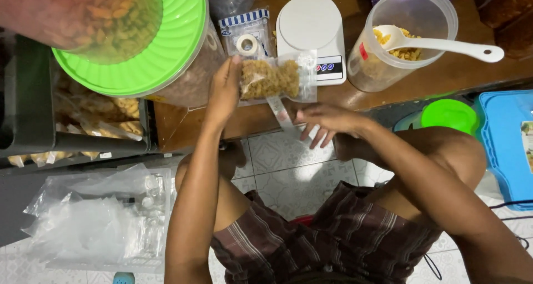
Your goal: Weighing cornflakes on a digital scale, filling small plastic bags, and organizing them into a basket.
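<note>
Left hand (224,92) grips the snack bag (270,79) at its side, above the surface (355,95) edge | right hand (327,120) fingers spread, pinching a tape strip (279,111) below the bag | scale (312,31) just behind.

The left hand (224,92) holds a snack-filled bag (273,79); the right hand (325,123) seemingly pulls tape (279,111).
</note>
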